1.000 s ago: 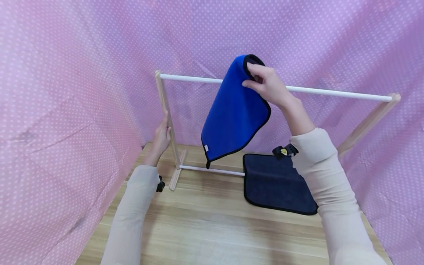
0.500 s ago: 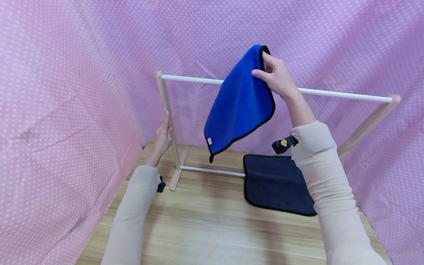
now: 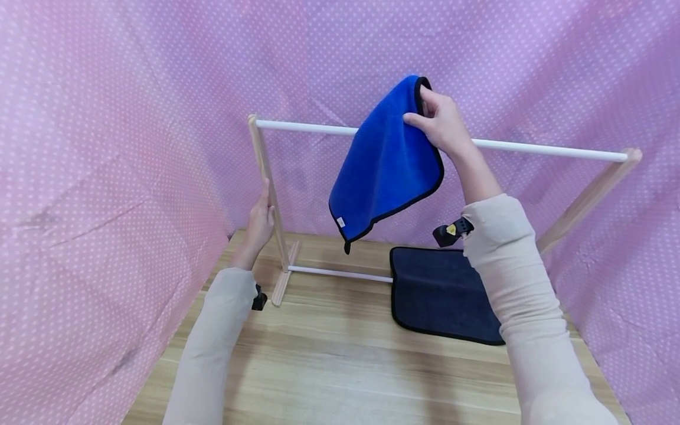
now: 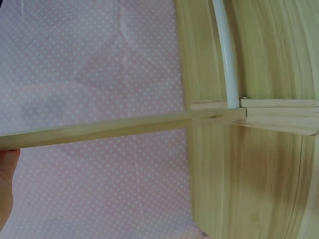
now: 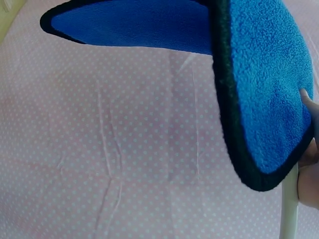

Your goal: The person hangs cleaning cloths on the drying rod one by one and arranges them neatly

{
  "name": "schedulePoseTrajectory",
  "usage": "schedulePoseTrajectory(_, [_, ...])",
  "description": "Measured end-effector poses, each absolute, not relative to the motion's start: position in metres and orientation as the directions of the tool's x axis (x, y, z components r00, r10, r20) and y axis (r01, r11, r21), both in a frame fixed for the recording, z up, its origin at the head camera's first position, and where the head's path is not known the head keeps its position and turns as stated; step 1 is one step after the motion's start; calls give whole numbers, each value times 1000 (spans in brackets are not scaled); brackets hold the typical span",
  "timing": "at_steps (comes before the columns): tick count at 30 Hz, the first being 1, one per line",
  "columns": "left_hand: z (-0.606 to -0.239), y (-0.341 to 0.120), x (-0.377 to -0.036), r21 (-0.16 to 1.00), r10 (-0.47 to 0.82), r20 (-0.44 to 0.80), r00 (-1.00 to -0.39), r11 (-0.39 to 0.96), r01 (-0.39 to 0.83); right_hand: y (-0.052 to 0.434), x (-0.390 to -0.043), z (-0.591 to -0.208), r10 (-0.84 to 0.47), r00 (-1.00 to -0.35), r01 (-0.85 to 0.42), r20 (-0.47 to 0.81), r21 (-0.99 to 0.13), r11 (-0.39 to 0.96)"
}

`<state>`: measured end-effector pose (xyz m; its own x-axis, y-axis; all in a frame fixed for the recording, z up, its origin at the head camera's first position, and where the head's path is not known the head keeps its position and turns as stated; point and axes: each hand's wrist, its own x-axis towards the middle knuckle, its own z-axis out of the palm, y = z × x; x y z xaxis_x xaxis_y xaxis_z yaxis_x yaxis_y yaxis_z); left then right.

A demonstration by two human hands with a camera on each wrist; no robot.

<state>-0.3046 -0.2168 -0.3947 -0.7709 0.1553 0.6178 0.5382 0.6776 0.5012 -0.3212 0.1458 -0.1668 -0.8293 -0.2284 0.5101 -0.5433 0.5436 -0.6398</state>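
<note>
My right hand (image 3: 446, 124) pinches the black-edged top of a blue towel (image 3: 385, 159), thumb on the near face. The towel hangs at a slant across the rack's white upper rail (image 3: 308, 127), its lower corner with a small tag and loop well above the table. In the right wrist view, the blue towel (image 5: 269, 84) is folded over near my fingertips, beside the rail (image 5: 289, 209). My left hand (image 3: 259, 224) holds the rack's left wooden post (image 3: 271, 189); in the left wrist view just part of the left hand (image 4: 6, 184) shows against the wooden post (image 4: 99, 132).
A dark grey towel (image 3: 443, 295) with black edging hangs over the lower rail (image 3: 340, 273) at the right, partly behind my right sleeve. The rack's right post (image 3: 589, 200) leans beyond it. Pink dotted curtain (image 3: 106, 147) surrounds the wooden table (image 3: 340, 366).
My right hand has risen and shifted right with the blue towel, then dipped slightly. The towel's lower corner has swung right and up. My left hand has stayed at the post.
</note>
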Motion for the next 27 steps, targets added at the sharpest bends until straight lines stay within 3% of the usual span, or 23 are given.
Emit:
schedulePoseTrajectory(10, [-384, -204, -287, 628, 77, 540, -838, 625, 463, 146, -318, -167, -221, -837, -532, 501, -651, 541])
schedulePoseTrajectory(19, [-386, -191, -264, 686, -14, 552, -834, 576, 445, 145, -316, -168, -213, -837, -530, 504, -649, 547])
schedulePoseTrajectory(27, [-391, -174, -251, 751, 6, 523, -852, 469, 464, 145, -314, -168, -212, -835, -533, 507, -652, 540])
